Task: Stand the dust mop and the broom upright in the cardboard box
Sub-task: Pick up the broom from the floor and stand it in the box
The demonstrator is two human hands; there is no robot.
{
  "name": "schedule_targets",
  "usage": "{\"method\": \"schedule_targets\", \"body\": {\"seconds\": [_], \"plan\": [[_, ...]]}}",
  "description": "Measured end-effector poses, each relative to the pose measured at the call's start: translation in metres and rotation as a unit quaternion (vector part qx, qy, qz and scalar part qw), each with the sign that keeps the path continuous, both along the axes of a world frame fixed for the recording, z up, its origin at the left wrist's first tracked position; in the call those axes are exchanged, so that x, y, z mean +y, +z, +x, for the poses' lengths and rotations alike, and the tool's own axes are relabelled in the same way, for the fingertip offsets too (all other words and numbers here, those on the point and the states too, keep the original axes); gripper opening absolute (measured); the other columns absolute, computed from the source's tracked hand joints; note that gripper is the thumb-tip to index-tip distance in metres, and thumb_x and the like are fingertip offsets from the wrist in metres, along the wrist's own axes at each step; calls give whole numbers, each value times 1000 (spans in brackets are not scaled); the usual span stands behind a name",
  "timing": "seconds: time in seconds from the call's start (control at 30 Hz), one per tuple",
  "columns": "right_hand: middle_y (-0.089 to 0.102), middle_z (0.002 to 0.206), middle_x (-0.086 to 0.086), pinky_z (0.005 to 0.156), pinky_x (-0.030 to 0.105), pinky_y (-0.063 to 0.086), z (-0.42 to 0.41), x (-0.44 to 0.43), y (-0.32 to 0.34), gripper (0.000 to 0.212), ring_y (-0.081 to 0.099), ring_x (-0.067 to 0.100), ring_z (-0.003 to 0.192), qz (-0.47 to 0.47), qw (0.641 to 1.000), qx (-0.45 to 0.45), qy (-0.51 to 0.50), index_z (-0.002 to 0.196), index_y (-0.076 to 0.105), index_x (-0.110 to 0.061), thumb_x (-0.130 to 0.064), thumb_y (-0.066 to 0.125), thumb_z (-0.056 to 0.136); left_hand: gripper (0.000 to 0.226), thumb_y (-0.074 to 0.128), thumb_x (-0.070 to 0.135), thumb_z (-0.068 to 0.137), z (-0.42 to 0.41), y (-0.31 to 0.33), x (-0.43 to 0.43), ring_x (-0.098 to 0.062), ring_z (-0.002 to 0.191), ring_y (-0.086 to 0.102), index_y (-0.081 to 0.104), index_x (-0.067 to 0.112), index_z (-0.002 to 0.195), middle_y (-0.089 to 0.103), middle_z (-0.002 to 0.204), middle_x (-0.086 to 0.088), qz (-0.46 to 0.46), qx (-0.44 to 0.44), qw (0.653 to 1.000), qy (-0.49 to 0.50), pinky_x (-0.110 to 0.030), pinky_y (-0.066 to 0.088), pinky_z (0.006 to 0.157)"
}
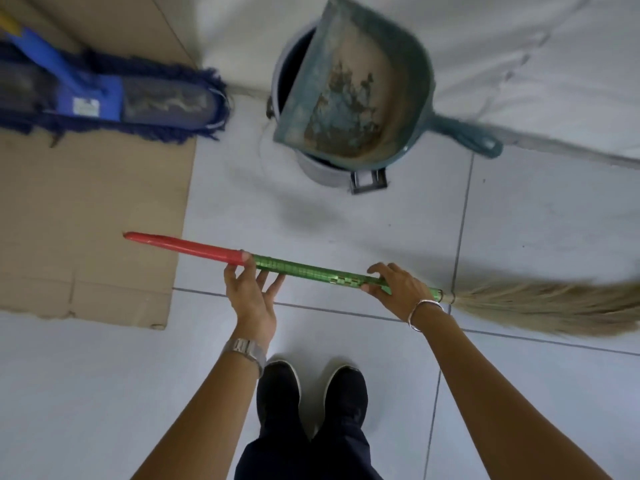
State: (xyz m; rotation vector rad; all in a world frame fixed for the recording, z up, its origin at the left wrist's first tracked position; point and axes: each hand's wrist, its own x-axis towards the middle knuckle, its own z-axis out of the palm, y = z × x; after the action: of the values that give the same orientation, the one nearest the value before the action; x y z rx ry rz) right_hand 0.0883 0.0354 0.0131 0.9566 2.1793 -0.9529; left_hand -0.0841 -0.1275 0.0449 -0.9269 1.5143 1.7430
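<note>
I hold the broom [311,271] level above the tiled floor, its red handle end pointing left and its straw bristles [554,306] trailing right. My left hand [251,289] cups the shaft from below where red meets green, fingers loosely spread. My right hand [398,289] grips the green part near the bristles. The dust mop [104,98], blue with a dark fringed head, rests on top of the cardboard box [86,220] at the upper left, its blue handle running off the frame's left edge.
A grey bin [318,168] stands ahead by the white wall, with a dirty teal dustpan [356,88] propped in it, handle sticking out right. My two dark shoes [311,393] are on the pale tiles below the broom.
</note>
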Motion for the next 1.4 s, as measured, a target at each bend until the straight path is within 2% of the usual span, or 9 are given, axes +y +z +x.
{"method": "schedule_targets", "body": {"seconds": [0.1, 0.23, 0.4, 0.57, 0.7, 0.8, 0.93, 1.1, 1.4], "plan": [[49, 94, 2, 78, 40, 49, -10, 13, 51, 34, 57, 28, 91, -27, 999, 18, -20, 115, 54, -26, -46, 48, 87, 10, 54, 26, 92, -13, 66, 12, -17, 100, 61, 53, 26, 101, 57, 105, 3, 17, 85, 995, -46, -36, 60, 70], [48, 91, -1, 77, 35, 45, -29, 27, 132, 32, 54, 24, 87, -35, 997, 50, -54, 110, 57, -25, -45, 51, 86, 16, 57, 26, 91, -36, 160, 36, -22, 98, 65, 52, 20, 105, 58, 99, 2, 20, 171, 982, -72, -33, 61, 67], [59, 96, 7, 75, 28, 41, -46, 33, 252, 27, 53, 19, 83, -22, 988, 109, -111, 107, 59, -22, -40, 55, 86, 9, 61, 22, 89, -53, 298, 64, -22, 95, 65, 54, 24, 94, 55, 99, 2, 58, 261, 957, -109, -37, 61, 70], [64, 102, 10, 79, 29, 44, -56, 24, 377, 27, 55, 19, 86, -27, 972, 177, -151, 106, 60, -20, -37, 57, 86, 13, 59, 14, 89, -66, 443, 72, -23, 89, 59, 58, 27, 88, 50, 105, -12, 117, 340, 916, -179, -38, 62, 67], [65, 90, 5, 77, 30, 49, -67, 10, 475, 23, 63, 27, 90, -34, 958, 238, -154, 101, 62, -16, -31, 60, 85, 13, 62, 15, 87, -73, 548, 64, -19, 80, 64, 60, 28, 86, 56, 92, -1, 142, 394, 887, -195, -24, 58, 55], [66, 92, 10, 79, 35, 50, -72, -3, 536, 23, 61, 27, 87, -10, 958, 261, -119, 101, 61, -11, -29, 58, 87, 9, 62, 16, 87, -71, 612, 53, -15, 80, 66, 58, 23, 91, 56, 91, 2, 150, 436, 864, -202, -25, 58, 57], [61, 84, 1, 60, 8, 41, -83, -21, 598, 12, 55, 14, 74, -17, 936, 323, -142, 88, 58, -20, -32, 58, 86, 9, 63, 19, 86, -80, 680, 37, -20, 81, 66, 58, 24, 92, 54, 90, 3, 166, 475, 837, -214, -30, 60, 57], [63, 89, 3, 73, 28, 45, -116, -53, 648, 13, 59, 20, 82, -30, 915, 372, -152, 85, 54, -21, -33, 58, 86, 12, 63, 21, 87, -106, 739, 1, -21, 82, 67, 59, 22, 97, 55, 89, 3, 171, 519, 809, -219, -35, 61, 62], [65, 90, 7, 78, 34, 51, -208, -157, 691, 13, 61, 22, 84, -28, 874, 453, -173, 95, 57, -17, -23, 62, 85, 17, 62, 17, 88, -180, 803, -106, -30, 99, 66, 59, 20, 104, 56, 93, 1, 209, 564, 754, -263, -38, 62, 68]]}}
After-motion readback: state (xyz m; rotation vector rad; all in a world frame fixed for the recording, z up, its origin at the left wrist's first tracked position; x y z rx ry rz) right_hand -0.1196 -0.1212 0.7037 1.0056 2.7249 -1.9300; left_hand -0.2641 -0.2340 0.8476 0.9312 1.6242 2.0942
